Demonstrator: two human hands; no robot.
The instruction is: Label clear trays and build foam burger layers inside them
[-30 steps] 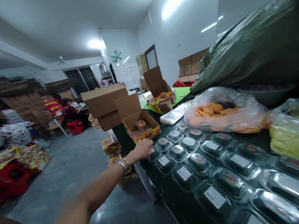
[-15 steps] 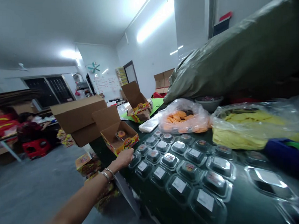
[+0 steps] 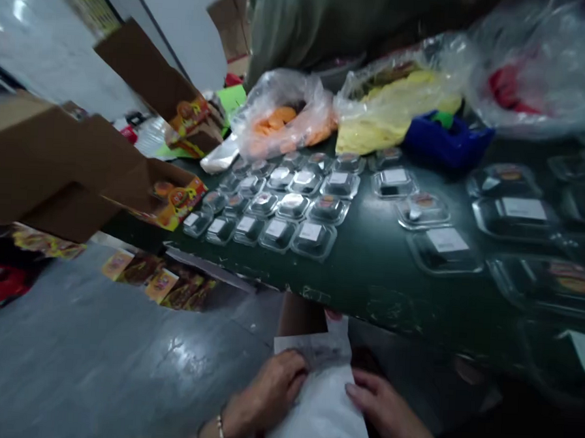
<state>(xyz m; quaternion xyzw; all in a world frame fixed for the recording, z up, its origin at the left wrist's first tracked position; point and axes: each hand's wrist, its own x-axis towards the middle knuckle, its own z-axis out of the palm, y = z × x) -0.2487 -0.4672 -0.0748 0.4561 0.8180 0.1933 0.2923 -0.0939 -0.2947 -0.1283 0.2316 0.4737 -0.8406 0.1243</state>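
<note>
Below the table edge, a white sheet (image 3: 329, 414) hangs between my hands, its material blurred; it could be paper or film. My left hand (image 3: 277, 381), with bracelets at the wrist, has its fingers curled on the sheet's left part. On the opposite side, my right hand (image 3: 385, 403) grips the sheet's right edge between thumb and fingers. A brown cardboard piece (image 3: 301, 316) shows just above the sheet, partly hidden by it. Clear plastic clamshell packs (image 3: 313, 240), several with white labels, stand in rows on the dark green table (image 3: 368, 275).
An open printed carton (image 3: 175, 203) stands at the table's left end, beside a large cardboard box (image 3: 35, 160). Behind the packs lie bags of orange pieces (image 3: 278, 120) and yellow pieces (image 3: 376, 119), and a blue tape dispenser (image 3: 446, 139). More printed boxes (image 3: 159, 280) are below the table.
The view has swung right and down. My left hand has left the carton and come back to the white sheet below the table edge. My right hand has come into view.
</note>
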